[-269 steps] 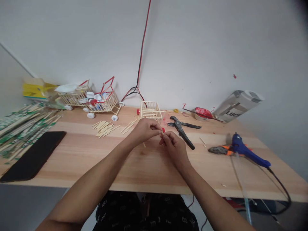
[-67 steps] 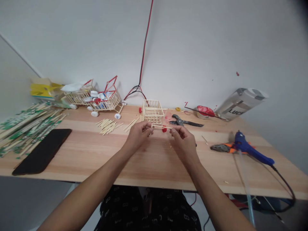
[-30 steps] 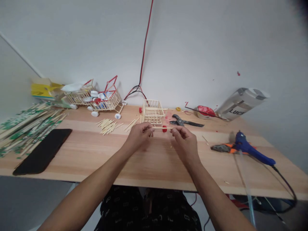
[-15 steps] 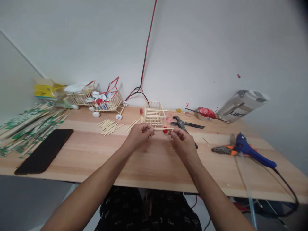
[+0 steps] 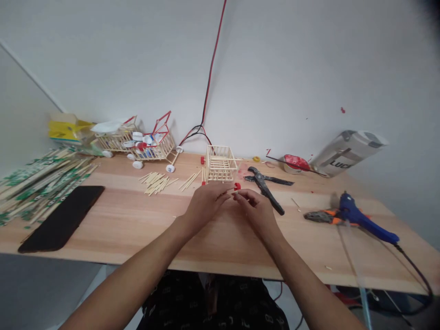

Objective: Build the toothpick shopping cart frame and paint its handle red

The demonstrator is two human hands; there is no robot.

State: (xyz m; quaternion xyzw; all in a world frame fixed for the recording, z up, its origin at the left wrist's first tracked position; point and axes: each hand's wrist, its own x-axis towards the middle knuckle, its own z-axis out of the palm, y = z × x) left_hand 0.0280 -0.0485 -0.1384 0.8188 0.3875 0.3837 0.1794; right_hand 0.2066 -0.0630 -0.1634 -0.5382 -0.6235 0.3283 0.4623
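My left hand (image 5: 209,200) is closed, its fingers reaching right in front of a small stick-built basket (image 5: 222,169) with red cap wheels. Just to the right, my right hand (image 5: 255,205) pinches with thumb and fingertips, almost meeting the left fingertips. Between them a pale end of a thin wooden stick (image 5: 233,193) shows; the fingers hide most of it. Right behind the fingertips is a red cap wheel (image 5: 237,186). Loose cut sticks (image 5: 157,182) lie to the left of my left hand.
Black-handled pliers (image 5: 264,185) lie right of the basket. A blue glue gun (image 5: 366,220) rests on orange-handled pliers (image 5: 321,216). Two finished stick carts (image 5: 156,149), wrapped skewers (image 5: 41,183) and a black phone-like slab (image 5: 63,219) are on the left. A red-filled cup (image 5: 294,162) stands at the back.
My hands have drawn together. The stick that stretched visibly between them is now mostly covered by the fingers. The basket and tools stay in place.
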